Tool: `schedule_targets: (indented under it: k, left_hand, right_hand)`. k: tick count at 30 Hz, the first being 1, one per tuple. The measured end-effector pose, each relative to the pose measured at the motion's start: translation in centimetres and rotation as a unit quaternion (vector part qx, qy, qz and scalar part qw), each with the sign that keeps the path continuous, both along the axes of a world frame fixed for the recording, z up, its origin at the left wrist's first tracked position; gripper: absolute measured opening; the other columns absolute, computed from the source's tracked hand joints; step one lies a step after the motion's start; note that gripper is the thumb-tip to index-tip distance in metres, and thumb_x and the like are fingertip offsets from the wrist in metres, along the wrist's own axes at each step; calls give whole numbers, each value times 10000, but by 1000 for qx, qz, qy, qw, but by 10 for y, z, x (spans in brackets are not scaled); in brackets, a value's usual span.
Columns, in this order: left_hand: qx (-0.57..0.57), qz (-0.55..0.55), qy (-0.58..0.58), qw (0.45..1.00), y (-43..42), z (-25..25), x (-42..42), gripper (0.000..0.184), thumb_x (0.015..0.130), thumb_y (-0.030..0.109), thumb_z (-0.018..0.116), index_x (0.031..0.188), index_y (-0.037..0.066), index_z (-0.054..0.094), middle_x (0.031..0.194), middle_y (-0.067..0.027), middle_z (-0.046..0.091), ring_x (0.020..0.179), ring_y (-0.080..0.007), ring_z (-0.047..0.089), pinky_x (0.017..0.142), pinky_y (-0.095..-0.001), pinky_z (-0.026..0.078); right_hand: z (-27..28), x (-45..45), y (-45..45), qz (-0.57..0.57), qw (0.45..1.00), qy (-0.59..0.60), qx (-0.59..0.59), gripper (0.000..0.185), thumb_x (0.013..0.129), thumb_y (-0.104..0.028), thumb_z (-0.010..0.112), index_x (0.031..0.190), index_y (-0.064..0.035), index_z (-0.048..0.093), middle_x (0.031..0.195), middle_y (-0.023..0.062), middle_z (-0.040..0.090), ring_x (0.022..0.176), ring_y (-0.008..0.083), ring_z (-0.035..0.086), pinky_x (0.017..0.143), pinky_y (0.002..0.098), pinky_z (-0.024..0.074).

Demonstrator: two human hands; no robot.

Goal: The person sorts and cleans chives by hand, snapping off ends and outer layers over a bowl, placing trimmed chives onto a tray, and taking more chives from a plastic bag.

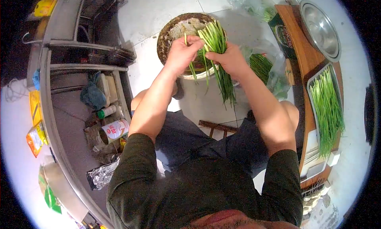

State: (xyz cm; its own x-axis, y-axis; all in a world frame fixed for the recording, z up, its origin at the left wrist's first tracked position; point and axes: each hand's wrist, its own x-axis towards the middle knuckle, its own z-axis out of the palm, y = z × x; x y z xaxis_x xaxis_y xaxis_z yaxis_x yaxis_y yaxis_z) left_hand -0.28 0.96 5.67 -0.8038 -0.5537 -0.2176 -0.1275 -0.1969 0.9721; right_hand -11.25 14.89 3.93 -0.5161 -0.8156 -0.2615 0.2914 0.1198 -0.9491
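A thick bunch of garlic chives [214, 32] is gripped in my right hand [229, 61], pale stem ends up and dark green leaves hanging down. My left hand [183, 54] is closed in a pinch on a thin chive stalk [192, 70], its fingertips close beside the bunch. Both hands are over a round, stained bucket [163, 44] with a brown, mottled inside. The bunch and hands hide part of the bucket's inside.
On the right, a wooden counter [307, 66] bears a tray of chives [326, 106] and a steel bowl [320, 30]. More chives [260, 67] lie in a plastic bag on the floor. Left stands a metal shelf [59, 66] with a can [115, 130] and a blue cloth [93, 92].
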Motion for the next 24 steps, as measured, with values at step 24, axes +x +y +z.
schedule_targets:
  k: [24]
  left_hand:
    - [-208, 77, 3, 975, -12, -12, 2, 153, 876, 155, 560, 790, 40, 609, 633, 6, 558, 517, -68, 473, 473, -238, 379]
  right_hand:
    - [-8, -2, 2, 38, 998, -57, -18, 210, 758, -116, 755, 920, -26, 655, 774, 18, 652, 654, 98, 561, 598, 249, 437]
